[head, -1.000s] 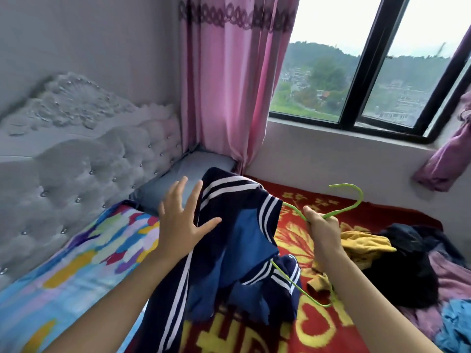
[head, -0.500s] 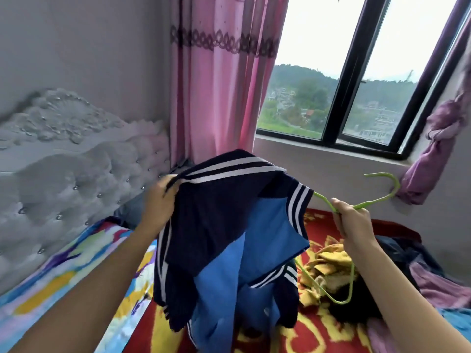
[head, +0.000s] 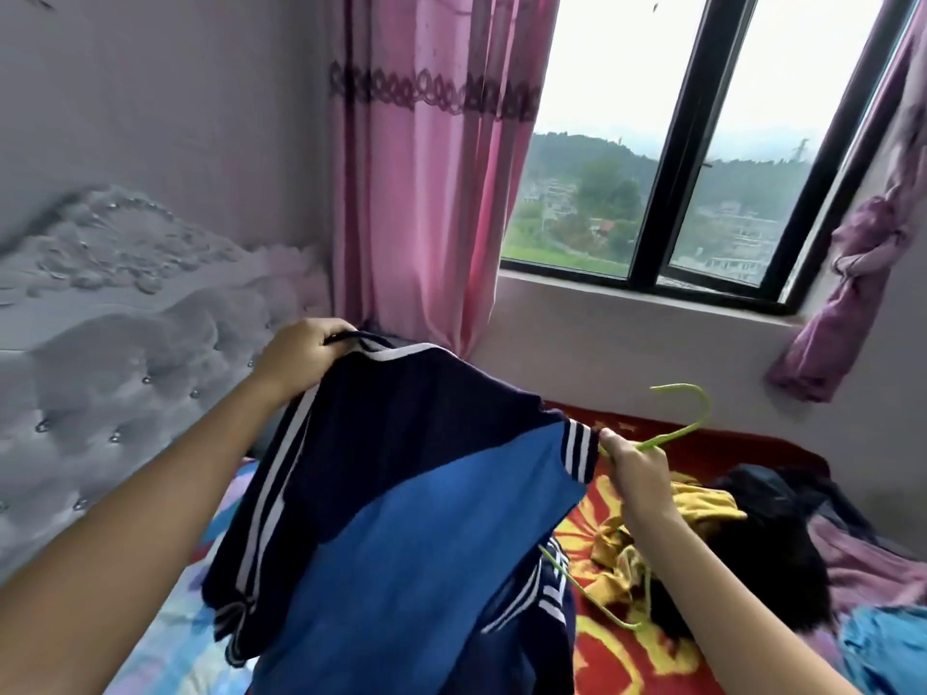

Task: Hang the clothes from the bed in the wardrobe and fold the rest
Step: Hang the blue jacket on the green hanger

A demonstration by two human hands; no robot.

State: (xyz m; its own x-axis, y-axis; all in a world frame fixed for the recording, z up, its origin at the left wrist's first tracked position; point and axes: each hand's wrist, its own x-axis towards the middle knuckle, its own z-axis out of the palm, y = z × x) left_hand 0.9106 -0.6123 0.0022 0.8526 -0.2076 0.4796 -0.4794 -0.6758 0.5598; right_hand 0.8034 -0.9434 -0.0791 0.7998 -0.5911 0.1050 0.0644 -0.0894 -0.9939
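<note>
Head view: we saw the left hand (head: 301,351) raised at the end of an outstretched forearm, its fingers curled round the top edge of a navy-and-blue striped jacket (head: 416,494) held up over the bed (head: 617,654). Lower and to its right, the right hand (head: 634,464) gripped a green hanger (head: 672,434) by the neck, touching the jacket's striped hem; whether it also pinched cloth, we could not tell. The jacket hid most of the hanger's frame. Past the right hand lay a yellow garment (head: 702,509) and a black one (head: 767,544), partly behind the forearm.
</note>
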